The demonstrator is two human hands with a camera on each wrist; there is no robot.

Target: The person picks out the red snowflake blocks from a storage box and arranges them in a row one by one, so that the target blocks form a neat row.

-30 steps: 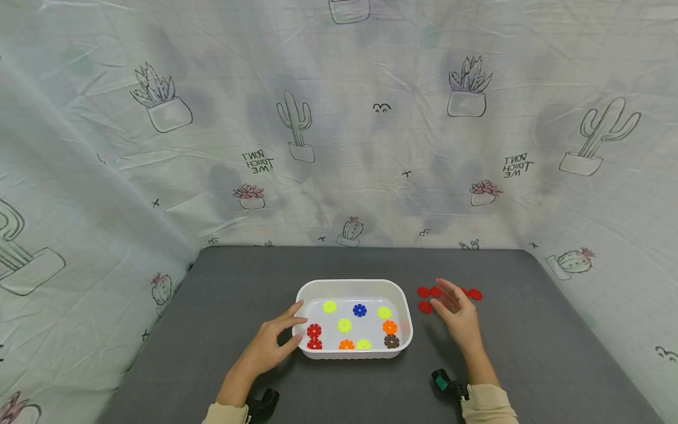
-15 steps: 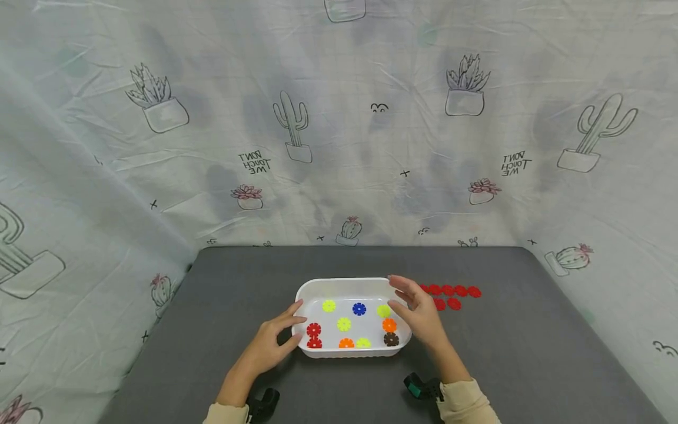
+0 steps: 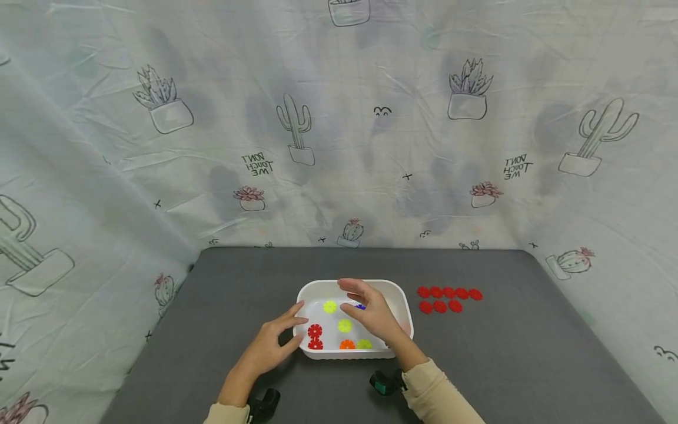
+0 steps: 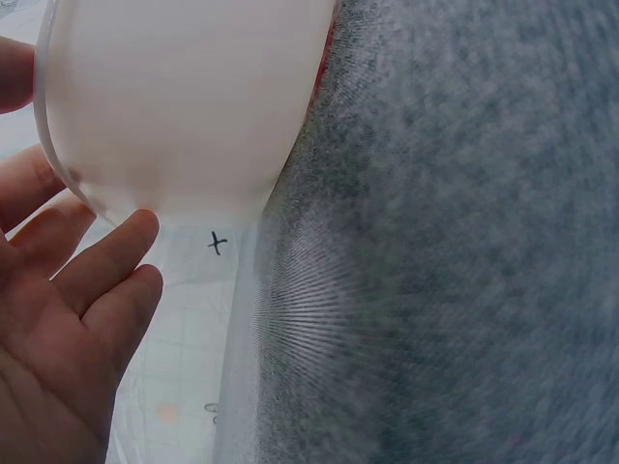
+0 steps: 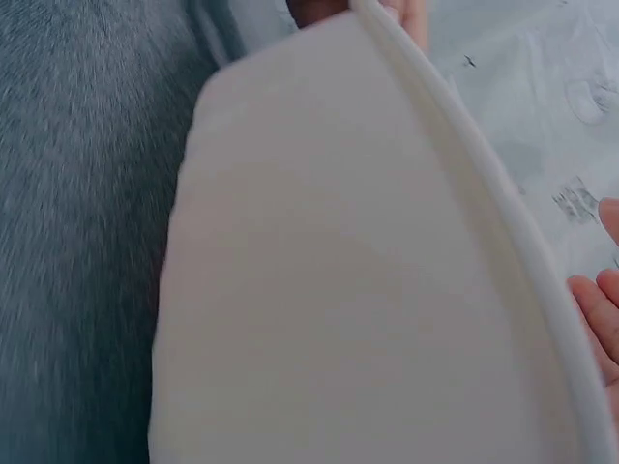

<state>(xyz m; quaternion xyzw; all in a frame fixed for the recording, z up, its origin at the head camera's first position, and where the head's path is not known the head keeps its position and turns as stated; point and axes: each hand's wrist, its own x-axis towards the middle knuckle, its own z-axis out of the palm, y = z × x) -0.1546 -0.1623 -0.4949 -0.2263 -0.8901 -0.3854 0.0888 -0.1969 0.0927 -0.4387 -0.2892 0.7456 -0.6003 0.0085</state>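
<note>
A white plastic tray (image 3: 356, 355) stands on the grey table with notched plastic discs inside. My left hand (image 3: 269, 344) holds its left rim, some fingers over the edge and others against the outer wall in the left wrist view. Over the tray's middle hovers my right hand (image 3: 374, 311), fingers apart, nothing visible between them. Beneath it a blue disc (image 3: 361, 307) is partly covered. Red discs (image 3: 315, 331) lie at the tray's left, with yellow discs (image 3: 329, 307) and an orange disc (image 3: 346, 345) also showing. The right end of the tray is mostly hidden by my right hand and wrist.
Several red discs (image 3: 449, 292) lie in two rows on the table to the right of the tray. The grey tabletop (image 3: 254, 277) ends at a pale curtain (image 3: 339, 135) printed with cacti, which hangs behind and at both sides.
My right hand has moved left from over the red discs on the table, across the tray's right rim, to above its middle. The left hand stays at the left rim.
</note>
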